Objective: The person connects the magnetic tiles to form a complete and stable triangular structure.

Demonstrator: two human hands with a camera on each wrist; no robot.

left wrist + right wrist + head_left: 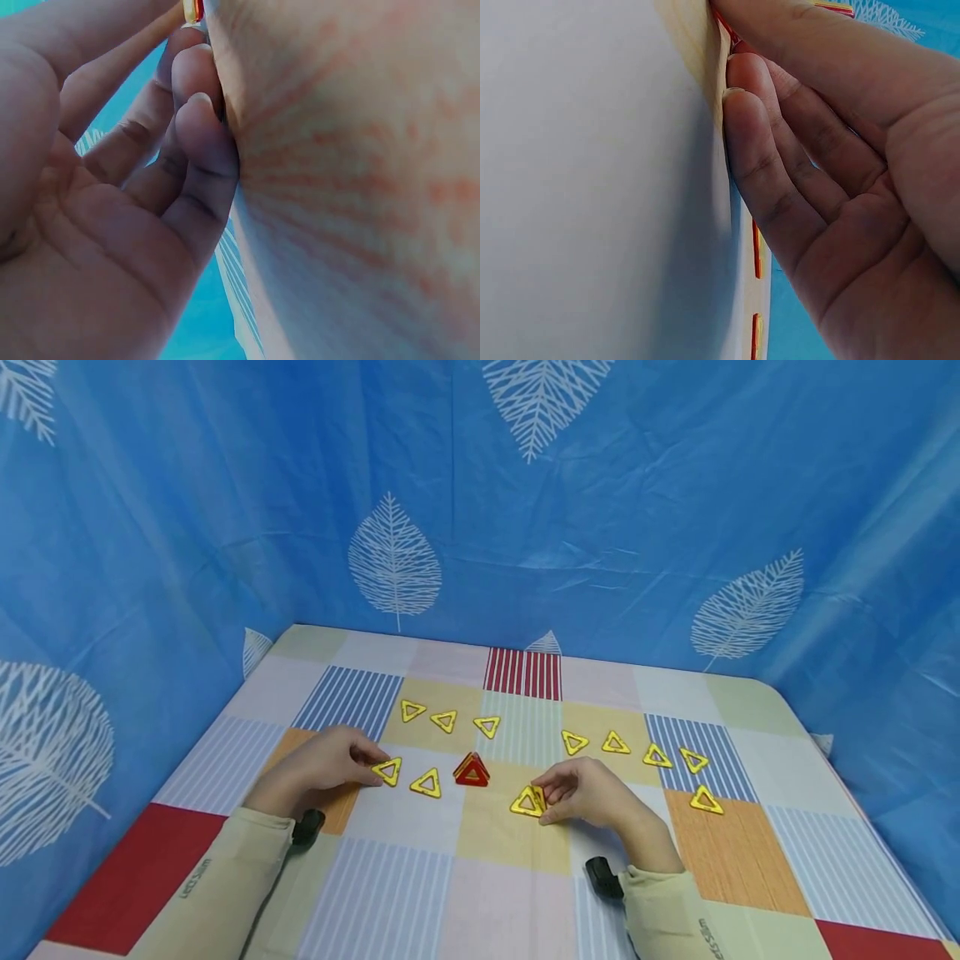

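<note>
In the head view my left hand pinches the left corner of a yellow triangular tile with an open centre, low at the cloth. A second yellow tile lies just right of it. Between the hands sits a small stack of triangles with a red one on top. My right hand holds a yellow triangle between thumb and fingers; it overlaps another yellow triangle at the fingertips. In the left wrist view, a yellow and red tile edge shows at the fingertips.
Three yellow triangles, one of them the nearest to the middle, lie behind on the left. Several more, such as one at the right, spread beyond my right hand. A patchwork tablecloth covers the table, and a blue leaf-patterned curtain surrounds it.
</note>
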